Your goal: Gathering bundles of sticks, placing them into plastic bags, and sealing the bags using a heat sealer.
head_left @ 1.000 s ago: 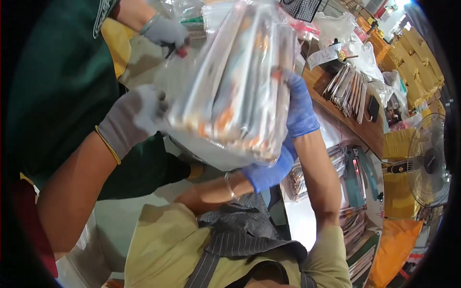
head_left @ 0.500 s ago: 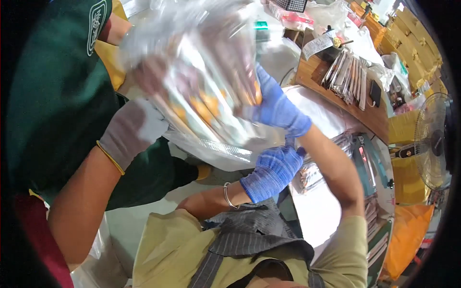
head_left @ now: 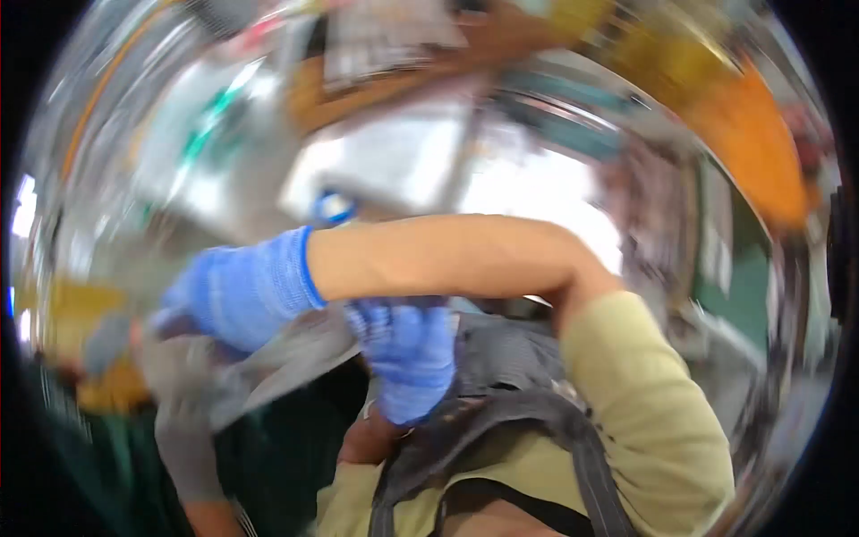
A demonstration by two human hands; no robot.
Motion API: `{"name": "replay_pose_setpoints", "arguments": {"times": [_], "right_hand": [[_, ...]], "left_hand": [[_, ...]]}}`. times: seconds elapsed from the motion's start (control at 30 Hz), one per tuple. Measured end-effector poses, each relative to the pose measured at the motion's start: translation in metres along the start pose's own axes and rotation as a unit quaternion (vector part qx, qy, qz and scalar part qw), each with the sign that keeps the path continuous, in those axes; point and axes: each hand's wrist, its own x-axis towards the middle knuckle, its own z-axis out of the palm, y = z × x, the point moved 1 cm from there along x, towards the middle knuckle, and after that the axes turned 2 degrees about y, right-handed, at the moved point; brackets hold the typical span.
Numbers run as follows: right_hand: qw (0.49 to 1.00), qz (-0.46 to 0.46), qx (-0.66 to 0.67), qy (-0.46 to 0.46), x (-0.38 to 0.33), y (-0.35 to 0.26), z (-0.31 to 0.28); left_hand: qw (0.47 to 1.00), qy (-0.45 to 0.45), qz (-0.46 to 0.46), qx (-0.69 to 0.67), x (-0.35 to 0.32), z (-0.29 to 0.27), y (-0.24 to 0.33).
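Motion smears much of the view. My right hand (head_left: 246, 291), in a blue knitted glove, reaches across to the left. Its blurred fingers are next to a co-worker's grey-gloved hand (head_left: 183, 367), and whether they grip anything is unclear. Beside both hands hangs a crumpled sheet of clear plastic (head_left: 291, 358), possibly part of a bag. Below my right forearm, close to my apron, my left hand (head_left: 407, 358) wears a matching blue glove. Its fingers look curled, but the forearm covers their upper part and anything in them.
A white work surface (head_left: 537, 192) lies ahead, next to a wooden tabletop (head_left: 385, 85) with stacked flat packs (head_left: 385, 36). A blue-rimmed roll (head_left: 334, 208) rests near my right forearm. An orange bag (head_left: 747, 148) is at right; the co-worker's dark green clothing (head_left: 286, 438) is at lower left.
My view has swung to the right. My right hand has moved from the filled clear bag, lower and toward the co-worker's glove; the bag's filled part no longer shows. My left hand stays near my chest.
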Motion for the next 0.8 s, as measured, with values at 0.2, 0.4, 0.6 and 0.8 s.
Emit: {"name": "replay_pose_setpoints", "arguments": {"times": [0.2,0.4,0.6,0.8], "right_hand": [[0.799,0.365,-0.364,0.31,-0.279,-0.053,-0.167],[0.13,0.829,-0.483,0.249,-0.602,-0.27,-0.215],[0.381,0.793,-0.413,0.236,-0.536,-0.152,-0.176],[0.236,0.846,-0.241,0.412,-0.66,-0.115,-0.164]], "left_hand": [[0.997,-0.074,-0.021,-0.029,0.029,0.158,0.025],[0.962,-0.273,0.005,0.01,0.076,0.264,0.113],[0.967,-0.226,0.01,-0.113,0.097,0.389,0.228],[0.852,-0.279,-0.131,-0.423,0.087,0.403,0.272]]}}
